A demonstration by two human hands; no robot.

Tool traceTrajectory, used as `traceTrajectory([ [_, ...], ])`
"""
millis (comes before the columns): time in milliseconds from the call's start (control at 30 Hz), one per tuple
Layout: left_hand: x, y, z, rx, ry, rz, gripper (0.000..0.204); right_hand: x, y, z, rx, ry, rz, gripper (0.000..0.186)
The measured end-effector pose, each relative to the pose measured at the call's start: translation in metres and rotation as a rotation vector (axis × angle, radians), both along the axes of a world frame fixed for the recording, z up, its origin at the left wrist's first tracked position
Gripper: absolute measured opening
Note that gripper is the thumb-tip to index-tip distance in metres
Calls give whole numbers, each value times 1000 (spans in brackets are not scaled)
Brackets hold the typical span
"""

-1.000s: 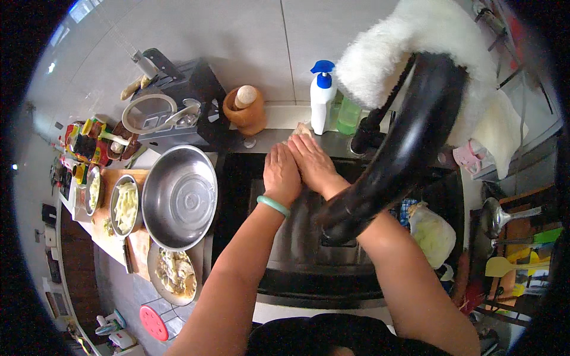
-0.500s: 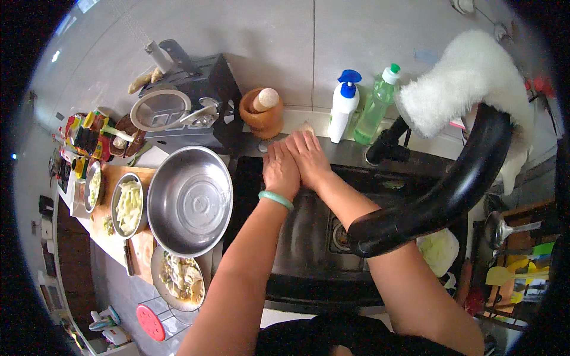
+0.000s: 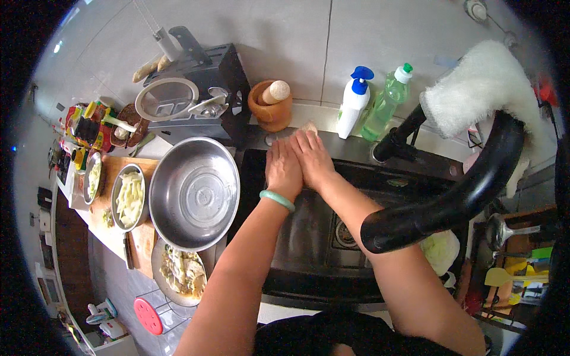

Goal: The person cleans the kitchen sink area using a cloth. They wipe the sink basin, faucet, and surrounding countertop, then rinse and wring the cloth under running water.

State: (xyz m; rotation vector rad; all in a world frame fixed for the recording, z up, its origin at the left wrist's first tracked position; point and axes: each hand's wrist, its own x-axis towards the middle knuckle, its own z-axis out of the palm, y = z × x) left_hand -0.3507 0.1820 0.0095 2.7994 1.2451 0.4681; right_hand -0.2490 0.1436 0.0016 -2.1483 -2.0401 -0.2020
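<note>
My left hand [image 3: 284,169] and my right hand [image 3: 312,155] lie side by side, fingers extended, at the back of the black sink [image 3: 303,249]. A small tan item [image 3: 309,126] shows just beyond my right fingertips; what it is, I cannot tell. Across my right forearm in view runs a curved black pipe [image 3: 469,199], with white fluffy cloth [image 3: 484,80] draped over its top. A white pump bottle [image 3: 350,113] and a green bottle [image 3: 378,115] stand behind the sink.
At left, a large steel bowl [image 3: 195,193], a bowl of pale strips [image 3: 130,204] and a plate of food [image 3: 183,276] sit by a wooden board [image 3: 139,255]. A wooden mortar [image 3: 270,115] stands at the back. Utensils hang at right, near a ladle [image 3: 499,231].
The view has shifted, so the pipe and cloth sit lower and further right, showing more of the green bottle. My hands stay together at the sink's back, with little change.
</note>
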Motion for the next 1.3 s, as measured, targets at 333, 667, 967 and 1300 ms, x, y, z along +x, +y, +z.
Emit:
traceTrajectory([
  [333, 0, 5, -4, 94, 78, 32, 40, 3, 9, 6, -12, 60, 75, 52],
  [667, -10, -8, 4, 18, 4, -33, 39, -4, -10, 7, 9, 42, 67, 50],
  [967, 4, 7, 7, -67, 156, 6, 46, 7, 14, -11, 80, 99, 56, 49],
  [1300, 14, -16, -42, -50, 53, -408, 68, 51, -80, -11, 432, -5, 129, 46],
])
